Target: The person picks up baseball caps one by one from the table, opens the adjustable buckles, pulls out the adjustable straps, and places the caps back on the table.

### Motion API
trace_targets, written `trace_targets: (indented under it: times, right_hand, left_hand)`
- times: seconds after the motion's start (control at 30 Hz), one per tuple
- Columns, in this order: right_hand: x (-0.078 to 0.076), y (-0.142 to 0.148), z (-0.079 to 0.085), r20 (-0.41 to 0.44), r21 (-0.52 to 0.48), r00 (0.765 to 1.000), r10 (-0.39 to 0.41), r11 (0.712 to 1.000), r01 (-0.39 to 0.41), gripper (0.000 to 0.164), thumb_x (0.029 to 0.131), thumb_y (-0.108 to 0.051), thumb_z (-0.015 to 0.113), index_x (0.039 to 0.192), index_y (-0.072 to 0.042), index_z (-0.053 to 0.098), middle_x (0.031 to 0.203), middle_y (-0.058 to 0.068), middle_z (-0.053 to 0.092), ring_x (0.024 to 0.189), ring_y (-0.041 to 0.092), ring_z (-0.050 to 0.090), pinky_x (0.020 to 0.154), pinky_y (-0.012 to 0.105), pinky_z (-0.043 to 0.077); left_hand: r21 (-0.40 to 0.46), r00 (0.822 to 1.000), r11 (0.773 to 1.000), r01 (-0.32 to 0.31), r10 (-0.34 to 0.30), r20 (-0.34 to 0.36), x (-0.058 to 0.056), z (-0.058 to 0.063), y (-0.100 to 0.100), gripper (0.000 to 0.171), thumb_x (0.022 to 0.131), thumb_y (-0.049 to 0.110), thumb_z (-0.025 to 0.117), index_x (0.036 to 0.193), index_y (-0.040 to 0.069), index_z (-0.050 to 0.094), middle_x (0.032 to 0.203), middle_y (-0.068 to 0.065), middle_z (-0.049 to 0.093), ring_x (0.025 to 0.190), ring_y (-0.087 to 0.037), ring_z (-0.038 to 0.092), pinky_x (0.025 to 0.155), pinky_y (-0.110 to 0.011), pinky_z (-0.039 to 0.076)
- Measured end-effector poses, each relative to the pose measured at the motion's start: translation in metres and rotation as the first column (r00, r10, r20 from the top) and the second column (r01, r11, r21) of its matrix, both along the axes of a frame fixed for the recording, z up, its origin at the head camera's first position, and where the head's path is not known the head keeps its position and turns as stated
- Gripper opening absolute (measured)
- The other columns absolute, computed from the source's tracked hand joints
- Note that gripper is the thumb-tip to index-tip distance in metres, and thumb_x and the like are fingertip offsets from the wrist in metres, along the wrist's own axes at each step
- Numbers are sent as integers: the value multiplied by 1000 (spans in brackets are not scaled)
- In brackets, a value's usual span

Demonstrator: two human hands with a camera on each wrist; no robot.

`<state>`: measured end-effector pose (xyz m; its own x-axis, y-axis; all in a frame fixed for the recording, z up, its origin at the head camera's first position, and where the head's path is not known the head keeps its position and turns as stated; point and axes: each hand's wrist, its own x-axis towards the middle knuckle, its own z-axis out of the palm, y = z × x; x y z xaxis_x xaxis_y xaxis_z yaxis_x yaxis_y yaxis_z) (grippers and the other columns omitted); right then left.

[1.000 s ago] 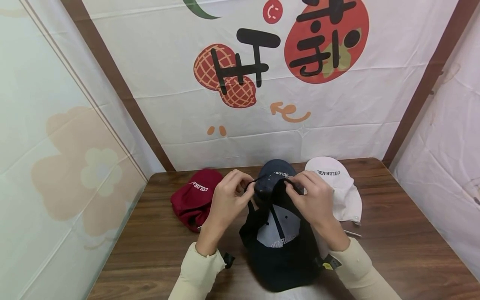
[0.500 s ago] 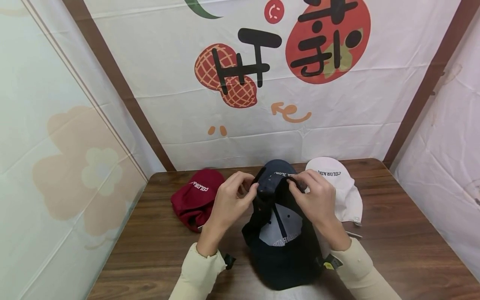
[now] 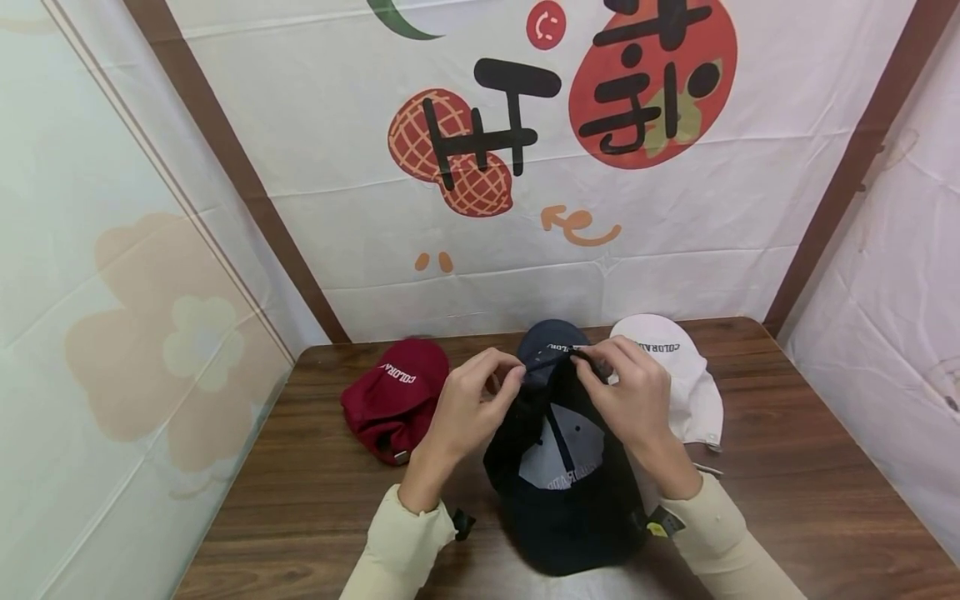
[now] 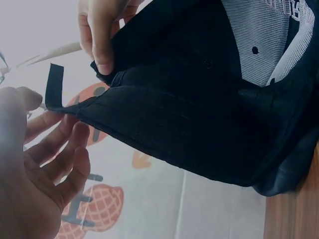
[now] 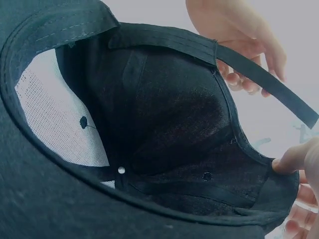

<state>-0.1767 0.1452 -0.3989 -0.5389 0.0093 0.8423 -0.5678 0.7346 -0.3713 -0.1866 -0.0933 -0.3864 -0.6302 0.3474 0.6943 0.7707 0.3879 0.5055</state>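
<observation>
A black cap (image 3: pixel 566 525) hangs before me, its brim toward me and its lined inside showing. My left hand (image 3: pixel 476 396) holds the base of its back strap (image 4: pixel 56 84) between thumb and fingertips, and the strap's free end sticks out past them. My right hand (image 3: pixel 633 392) pinches the other side of the cap's back opening, thumb on the inside edge, as the right wrist view shows. In the head view the strap crosses the gap between the two hands. The small fastening under the right fingers is hidden.
A red cap (image 3: pixel 393 396) lies on the wooden table (image 3: pixel 270 500) at the left. Behind the black cap is a navy cap (image 3: pixel 551 335), partly covered. A white cap (image 3: pixel 648 327) lies at the right, near a thin light-coloured stick (image 3: pixel 708 469). A printed cloth wall (image 3: pixel 337 250) stands behind.
My left hand has moved slightly right, toward the right hand. The strap that stood up beside the left fingers now slants across toward the right hand, which has hardly moved.
</observation>
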Motion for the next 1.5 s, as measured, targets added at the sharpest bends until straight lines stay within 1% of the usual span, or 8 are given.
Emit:
trace_targets:
  times: [0.2, 0.37, 0.5, 0.6, 0.73, 1.0, 1.2, 1.5]
  right_hand:
    - [1, -1, 2, -14, -18, 1000, 7, 1000, -7, 12, 84, -6, 87, 94, -8, 81, 84, 4, 73, 67, 17, 63, 59, 30, 46]
    - [2, -2, 4, -21, -19, 1000, 9, 1000, -10, 12, 84, -7, 87, 94, -8, 81, 85, 4, 74, 68, 16, 64, 61, 28, 48]
    - [4, -2, 6, -23, -16, 1000, 10, 1000, -11, 12, 85, -8, 87, 95, -7, 81, 86, 4, 74, 68, 17, 64, 61, 27, 48]
    - [5, -2, 7, -31, -13, 999, 19, 1000, -20, 12, 85, -8, 88, 94, -6, 81, 86, 4, 74, 68, 18, 64, 61, 27, 48]
    - [7, -4, 8, -48, -15, 998, 34, 999, -34, 12, 85, -8, 88, 93, -6, 81, 85, 5, 73, 67, 17, 63, 60, 28, 48]
    - [9, -8, 12, -63, -26, 997, 54, 998, -56, 12, 84, -9, 89, 92, -6, 80, 84, 5, 73, 64, 15, 60, 58, 26, 45]
    - [12, -9, 14, -75, -18, 995, 72, 997, -73, 13, 83, -9, 89, 91, -7, 79, 85, 5, 72, 63, 15, 57, 56, 26, 44]
    - [13, -10, 15, -90, -22, 990, 104, 994, -107, 13, 82, -7, 90, 91, -7, 80, 84, 4, 73, 62, 15, 57, 56, 26, 45]
  left_hand:
    - [9, 995, 1000, 17, -18, 100, -5, 3, 1, 15, 110, 19, 59, 108, 13, 73, 87, 1, 71, 72, -8, 61, 64, -26, 55]
    - [128, 959, 987, 92, -123, 255, -8, 7, -1, 15, 110, 16, 59, 112, 10, 73, 84, -4, 72, 67, -17, 63, 61, -27, 55]
    - [89, 946, 993, 80, -104, 307, -12, 4, -1, 13, 108, 14, 63, 114, 9, 73, 82, -4, 72, 62, -17, 59, 57, -25, 50]
    - [3, 949, 998, 59, -57, 311, -14, 1, 1, 13, 104, 15, 69, 115, 10, 74, 85, -2, 73, 66, -10, 58, 60, -23, 49]
    - [-61, 944, 996, 72, -48, 327, -14, 0, 5, 14, 102, 19, 74, 114, 13, 74, 91, 1, 74, 70, -9, 58, 65, -24, 53]
    - [-89, 931, 989, 117, -78, 355, -11, 2, 12, 26, 98, 25, 80, 117, 10, 72, 86, 2, 66, 71, -9, 58, 64, -24, 51]
    - [-162, 929, 980, 119, -52, 367, -7, 3, 16, 35, 92, 28, 86, 119, 14, 68, 87, 2, 65, 68, -9, 56, 63, -22, 50]
    - [-169, 961, 978, 125, -77, 266, -8, 3, 15, 19, 95, 10, 79, 110, 8, 66, 86, -2, 66, 71, -6, 57, 67, -22, 53]
